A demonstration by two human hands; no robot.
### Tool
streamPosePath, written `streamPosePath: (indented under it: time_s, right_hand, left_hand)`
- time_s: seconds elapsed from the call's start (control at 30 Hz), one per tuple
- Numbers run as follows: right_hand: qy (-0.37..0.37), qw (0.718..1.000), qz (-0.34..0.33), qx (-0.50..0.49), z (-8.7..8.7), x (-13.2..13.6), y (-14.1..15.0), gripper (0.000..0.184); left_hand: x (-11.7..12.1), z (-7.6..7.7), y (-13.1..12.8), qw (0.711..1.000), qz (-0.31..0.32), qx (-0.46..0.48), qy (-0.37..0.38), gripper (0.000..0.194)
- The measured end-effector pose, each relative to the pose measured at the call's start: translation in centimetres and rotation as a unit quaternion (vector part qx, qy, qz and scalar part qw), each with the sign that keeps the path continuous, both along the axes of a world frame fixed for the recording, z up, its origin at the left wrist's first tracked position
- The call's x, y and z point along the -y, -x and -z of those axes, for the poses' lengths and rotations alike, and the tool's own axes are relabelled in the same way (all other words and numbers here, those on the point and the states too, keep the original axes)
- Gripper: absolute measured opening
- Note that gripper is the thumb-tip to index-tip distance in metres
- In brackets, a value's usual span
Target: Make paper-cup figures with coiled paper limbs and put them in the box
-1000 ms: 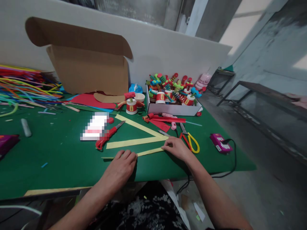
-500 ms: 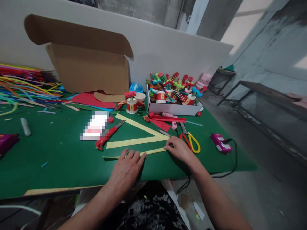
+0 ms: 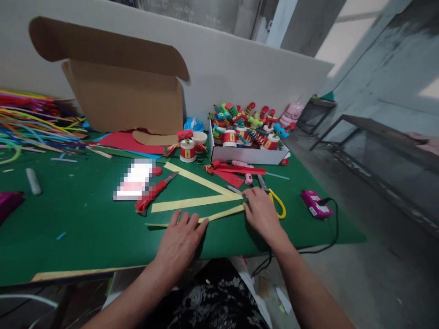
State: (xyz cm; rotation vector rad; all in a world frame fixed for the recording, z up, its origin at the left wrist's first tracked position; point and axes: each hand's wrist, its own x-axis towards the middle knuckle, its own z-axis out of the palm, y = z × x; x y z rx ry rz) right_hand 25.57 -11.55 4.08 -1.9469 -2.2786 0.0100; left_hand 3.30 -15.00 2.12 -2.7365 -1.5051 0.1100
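A narrow pale yellow paper strip runs across the near part of the table, folded lengthwise along at least part of it. My left hand lies over it, fingers a little apart, pressing it down. At the right end my right hand pinches the strip, fingertips close to where two flat strips meet. Those are a lower yellow strip and an upper yellow strip, forming a sideways V. Scissors with yellow and red handles are partly hidden behind my right hand. A red-handled knife lies left of the strips.
A white box of colourful spring-limbed cup figures stands at the back; one more cup figure is beside it. A pink glue gun lies among red paper pieces. A purple device with a cable sits right, bright strips far left.
My left hand has slid right along the strip. My right hand has lifted and shifted slightly up and right, bringing the strip's right end towards the flat strips and covering more of the scissors.
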Motion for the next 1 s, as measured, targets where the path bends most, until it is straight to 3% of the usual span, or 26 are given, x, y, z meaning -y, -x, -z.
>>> streamPosePath:
  time_s: [0.03,0.1,0.17,0.23,0.37,0.77,1.0]
  right_hand:
    - [-0.044,0.999,-0.018,-0.013,0.1,0.6,0.6,0.027]
    - [-0.077,0.989,-0.121,-0.048,0.8,2.1,2.0,0.036]
    - [-0.033,0.970,-0.235,-0.054,2.0,3.4,3.4,0.047]
    - [0.020,0.963,-0.264,-0.051,3.2,4.3,4.2,0.058]
    - [0.070,0.969,-0.231,-0.046,4.7,4.6,4.0,0.067]
    - [0.091,0.975,-0.203,-0.023,4.4,4.1,2.3,0.067]
    - [0.094,0.986,-0.135,-0.010,4.8,4.8,1.5,0.070]
  left_hand:
    - [0.1,0.1,0.0,1.000,-0.001,0.002,-0.002,0.046]
    - [0.2,0.2,0.0,1.000,-0.004,0.006,-0.007,0.046]
    - [0.3,0.3,0.0,1.000,-0.007,0.009,-0.012,0.044]
    - [0.3,0.3,0.0,1.000,-0.006,0.009,-0.013,0.043]
    - [0.3,0.2,-0.1,1.000,-0.002,0.005,-0.008,0.046]
    - [0.4,0.2,-0.1,1.000,-0.004,-0.001,-0.008,0.045]
    - [0.5,0.0,-0.1,1.000,0.000,0.005,-0.007,0.048]
